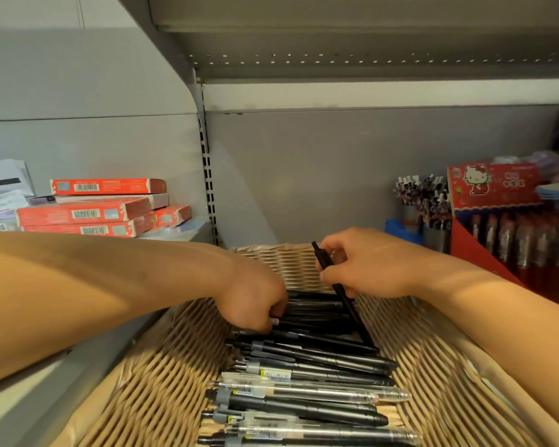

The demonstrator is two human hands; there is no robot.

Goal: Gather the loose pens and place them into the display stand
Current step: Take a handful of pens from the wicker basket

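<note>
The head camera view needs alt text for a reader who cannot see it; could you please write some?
Two bare hands work in a wicker tray lined with rows of pens: the right hand pinches a black pen tilted above the rows, and the left hand grips pens lying in the tray. Red boxes sit stacked on the shelf to the left.

No legible text — barcodes on red boxes [88,214] only.

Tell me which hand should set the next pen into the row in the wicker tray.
Right. The right hand already pinches a black pen, its lower end reaching the row of pens in the wicker tray. The left hand is buried among them.
</note>
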